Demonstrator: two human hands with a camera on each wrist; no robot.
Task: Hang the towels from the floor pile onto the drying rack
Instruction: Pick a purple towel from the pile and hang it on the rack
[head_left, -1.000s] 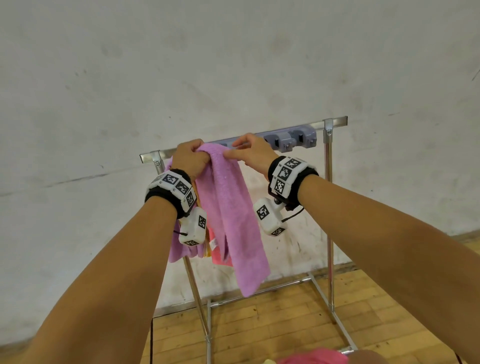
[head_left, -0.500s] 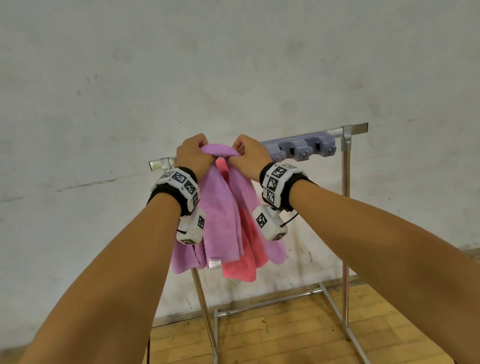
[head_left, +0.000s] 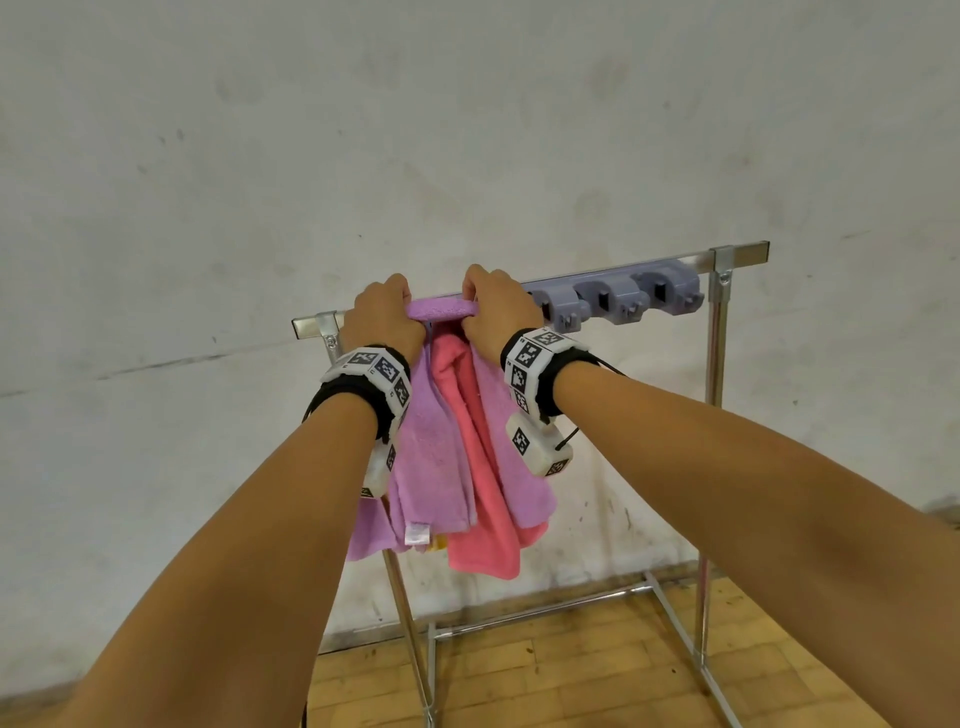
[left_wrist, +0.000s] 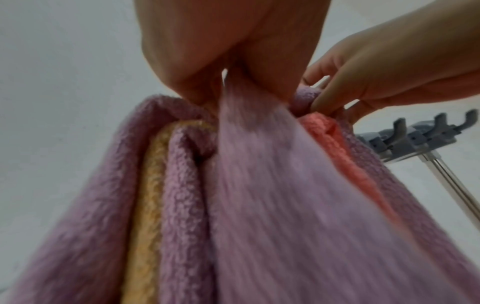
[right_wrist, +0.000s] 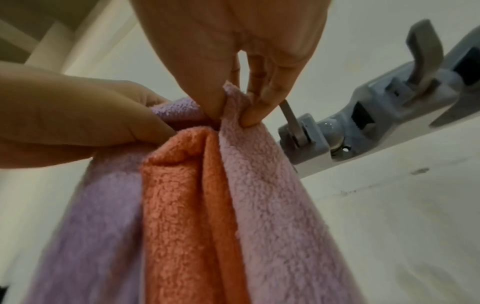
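A purple towel (head_left: 441, 310) lies over the top bar of the metal drying rack (head_left: 737, 257), stretched between my two hands. My left hand (head_left: 387, 314) grips its left edge at the bar, and in the left wrist view the fingers pinch the cloth (left_wrist: 259, 164). My right hand (head_left: 493, 306) pinches the right edge (right_wrist: 249, 164) between thumb and fingers. Under it hang a pink towel (head_left: 483, 493), another purple towel (head_left: 431, 457) and a yellow one (left_wrist: 148, 195). The floor pile is out of view.
A grey hook bracket (head_left: 618, 299) is fixed on the bar just right of my right hand, its hooks (right_wrist: 423, 51) close to the fingers. A white wall stands behind the rack. The rack's chrome legs (head_left: 675, 623) rest on a wooden floor (head_left: 545, 675).
The purple towel, which hung long in front, now lies folded over the bar. My hands have moved a little apart along the bar and pulled it flat.
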